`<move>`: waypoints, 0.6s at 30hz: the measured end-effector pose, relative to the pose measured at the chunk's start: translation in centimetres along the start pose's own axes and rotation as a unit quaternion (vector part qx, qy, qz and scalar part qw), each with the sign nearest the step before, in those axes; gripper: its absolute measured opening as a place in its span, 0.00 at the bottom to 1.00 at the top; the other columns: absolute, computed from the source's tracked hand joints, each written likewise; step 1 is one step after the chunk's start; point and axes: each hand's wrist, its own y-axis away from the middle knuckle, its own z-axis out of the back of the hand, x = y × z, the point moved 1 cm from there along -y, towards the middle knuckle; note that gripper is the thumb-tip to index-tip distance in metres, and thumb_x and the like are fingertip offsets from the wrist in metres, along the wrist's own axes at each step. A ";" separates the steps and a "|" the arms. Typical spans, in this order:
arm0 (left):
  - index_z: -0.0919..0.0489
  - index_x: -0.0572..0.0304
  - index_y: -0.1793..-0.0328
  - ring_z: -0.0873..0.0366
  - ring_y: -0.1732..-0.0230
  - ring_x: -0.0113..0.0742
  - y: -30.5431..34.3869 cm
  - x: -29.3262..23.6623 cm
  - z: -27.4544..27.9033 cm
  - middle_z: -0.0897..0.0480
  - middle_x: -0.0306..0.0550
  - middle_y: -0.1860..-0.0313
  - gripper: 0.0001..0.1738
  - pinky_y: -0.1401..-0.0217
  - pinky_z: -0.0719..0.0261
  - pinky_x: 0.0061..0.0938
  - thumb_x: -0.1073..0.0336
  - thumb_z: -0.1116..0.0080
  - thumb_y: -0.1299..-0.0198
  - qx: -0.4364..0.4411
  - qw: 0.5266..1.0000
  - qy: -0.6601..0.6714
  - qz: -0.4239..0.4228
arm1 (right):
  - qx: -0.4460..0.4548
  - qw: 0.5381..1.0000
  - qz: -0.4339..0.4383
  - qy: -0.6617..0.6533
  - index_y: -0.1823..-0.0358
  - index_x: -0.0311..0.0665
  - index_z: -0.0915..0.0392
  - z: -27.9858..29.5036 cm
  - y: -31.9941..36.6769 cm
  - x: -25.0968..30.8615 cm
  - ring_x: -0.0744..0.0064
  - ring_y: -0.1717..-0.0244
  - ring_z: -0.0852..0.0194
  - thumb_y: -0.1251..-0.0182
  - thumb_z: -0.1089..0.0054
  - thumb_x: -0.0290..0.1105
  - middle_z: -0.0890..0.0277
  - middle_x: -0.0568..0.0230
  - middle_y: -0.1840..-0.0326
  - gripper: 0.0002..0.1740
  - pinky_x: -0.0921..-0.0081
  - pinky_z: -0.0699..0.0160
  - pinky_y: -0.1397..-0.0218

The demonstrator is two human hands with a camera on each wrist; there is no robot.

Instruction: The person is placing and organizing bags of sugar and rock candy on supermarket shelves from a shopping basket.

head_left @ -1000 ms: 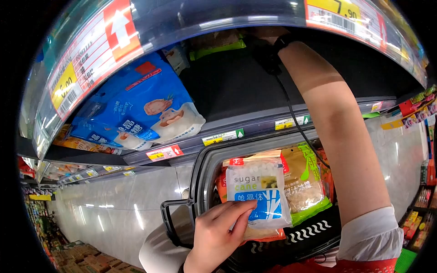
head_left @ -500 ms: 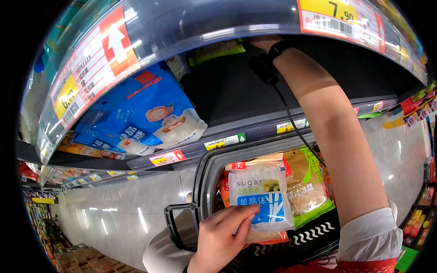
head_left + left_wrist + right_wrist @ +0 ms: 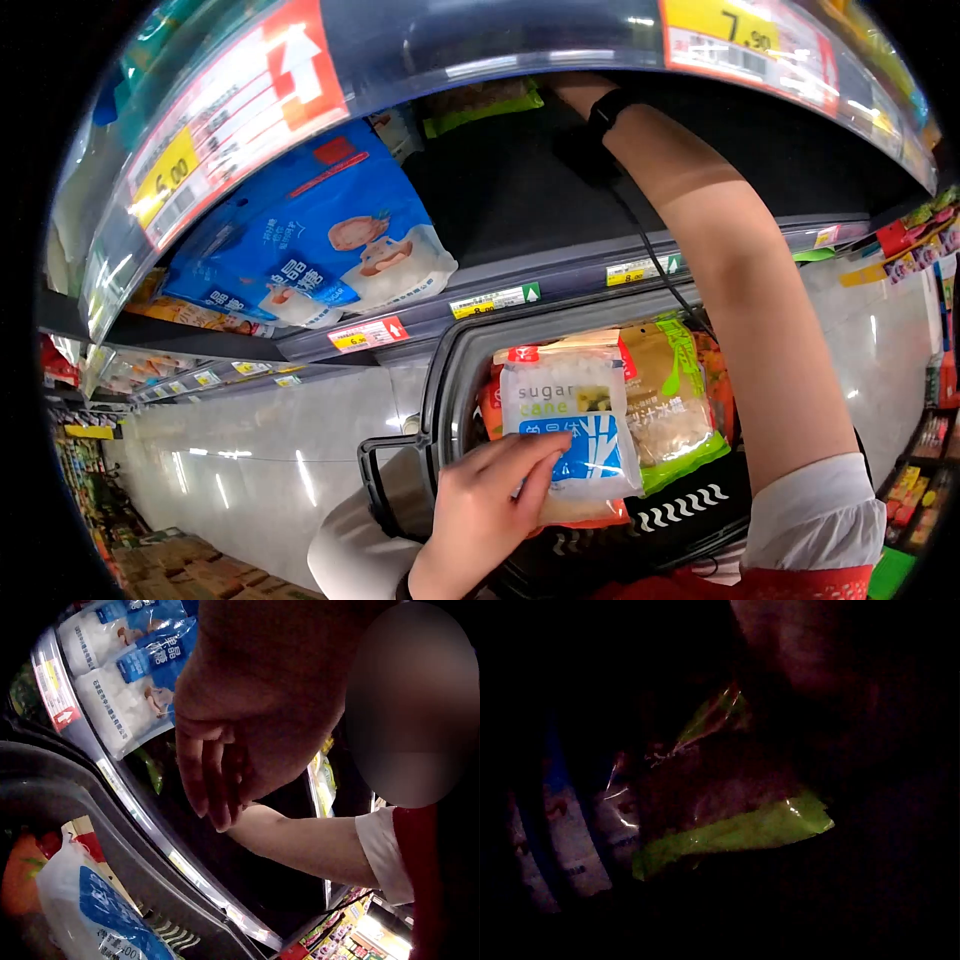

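My left hand [image 3: 490, 500] hangs over the black shopping basket [image 3: 436, 400], fingers loosely bent with nothing between them. In the head view it overlaps a white-and-blue bag of sugar cane rock sugar [image 3: 600, 450] lying on top in the basket; the left wrist view shows the hand [image 3: 262, 697] apart from that bag [image 3: 105, 915]. My right hand [image 3: 578, 88] reaches deep into the dark shelf, its fingers hidden behind the upper shelf edge. Beside it lies a bag with a green bottom edge [image 3: 742, 829], dim in the right wrist view. Whether the fingers touch it, I cannot tell.
Blue bags of rock sugar [image 3: 320, 230] stand at the shelf's left. A brown-and-green bag [image 3: 670, 410] lies in the basket's right side. The upper shelf's price rail [image 3: 500, 40] curves above my right arm; a thin cable [image 3: 640, 230] trails from the wrist.
My right arm stays inside the shelf, with the hand slightly shifted. My left hand remains over the basket. The head view sways a little.
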 end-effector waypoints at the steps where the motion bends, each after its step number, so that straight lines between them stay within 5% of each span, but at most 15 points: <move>1: 0.21 0.63 0.65 0.20 0.71 0.35 -0.1 0.3 0.0 0.19 0.47 0.72 0.06 0.68 0.23 0.22 0.77 0.44 0.50 -0.008 1.000 -0.008 -0.007 | 0.008 1.000 0.005 -0.002 0.34 0.44 0.49 0.5 0.2 -0.1 0.54 0.36 0.46 0.35 0.58 0.46 0.47 0.54 0.34 0.31 0.60 0.43 0.37; 4: 0.20 0.64 0.65 0.19 0.70 0.38 0.0 0.1 -0.1 0.18 0.49 0.70 0.06 0.67 0.24 0.23 0.74 0.42 0.50 -0.033 0.999 -0.010 -0.026 | 0.025 1.000 0.010 -0.001 0.33 0.45 0.49 3.2 2.3 0.0 0.54 0.36 0.46 0.35 0.58 0.47 0.48 0.55 0.34 0.31 0.60 0.44 0.36; 5: 0.21 0.65 0.65 0.19 0.70 0.37 -0.4 0.5 0.1 0.19 0.49 0.70 0.06 0.67 0.24 0.23 0.73 0.42 0.50 -0.037 0.998 -0.027 -0.040 | -0.068 0.997 0.005 0.020 0.44 0.35 0.36 1.7 3.2 -0.9 0.60 0.44 0.36 0.39 0.48 0.41 0.33 0.51 0.45 0.25 0.68 0.35 0.46; 6: 0.21 0.65 0.65 0.19 0.70 0.37 0.2 -0.1 0.0 0.19 0.50 0.70 0.06 0.67 0.24 0.23 0.73 0.42 0.50 -0.038 0.997 -0.035 -0.053 | 0.004 0.995 -0.101 -0.022 0.44 0.32 0.36 2.7 6.7 -0.9 0.63 0.51 0.31 0.42 0.46 0.49 0.29 0.55 0.52 0.32 0.72 0.31 0.51; 9: 0.22 0.67 0.61 0.19 0.70 0.34 0.6 0.3 -0.5 0.19 0.51 0.70 0.08 0.68 0.23 0.22 0.74 0.44 0.48 -0.034 0.998 -0.004 -0.051 | 0.126 0.959 -0.210 -0.139 0.41 0.27 0.41 5.3 10.6 -1.1 0.70 0.63 0.28 0.44 0.46 0.55 0.26 0.57 0.60 0.41 0.76 0.30 0.62; 13: 0.23 0.68 0.59 0.19 0.68 0.32 1.1 -0.1 -1.0 0.19 0.51 0.70 0.09 0.67 0.23 0.21 0.76 0.45 0.47 -0.028 0.998 0.018 -0.061 | 0.184 0.889 -0.286 -0.307 0.43 0.32 0.37 16.4 19.0 3.9 0.73 0.56 0.29 0.39 0.52 0.52 0.30 0.60 0.51 0.32 0.78 0.31 0.57; 18: 0.23 0.68 0.58 0.20 0.66 0.33 2.3 -1.0 -2.2 0.20 0.52 0.67 0.10 0.64 0.24 0.22 0.74 0.45 0.48 0.021 0.995 -0.041 -0.094 | 0.093 0.831 -0.336 -0.434 0.46 0.31 0.35 23.2 28.2 7.5 0.71 0.52 0.31 0.35 0.57 0.48 0.31 0.59 0.51 0.27 0.77 0.34 0.50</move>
